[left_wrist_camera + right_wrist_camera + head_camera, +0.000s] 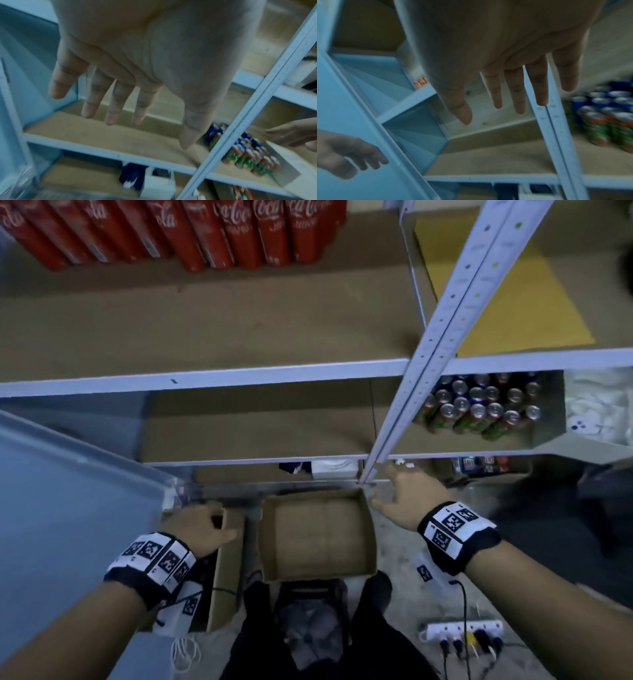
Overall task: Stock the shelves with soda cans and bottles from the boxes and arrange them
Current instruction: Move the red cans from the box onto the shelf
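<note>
Head view: both hands (202, 530) (407, 498) empty, fingers loose.

- Left hand (200, 529) — bare, with a black wrist band (150, 566) carrying white panels printed with black square codes.
- Right hand (407, 498) — bare, with a matching black band (457, 534).
- Forearms bare, no sleeves.
- Dark trousers (376, 642) below.
</note>
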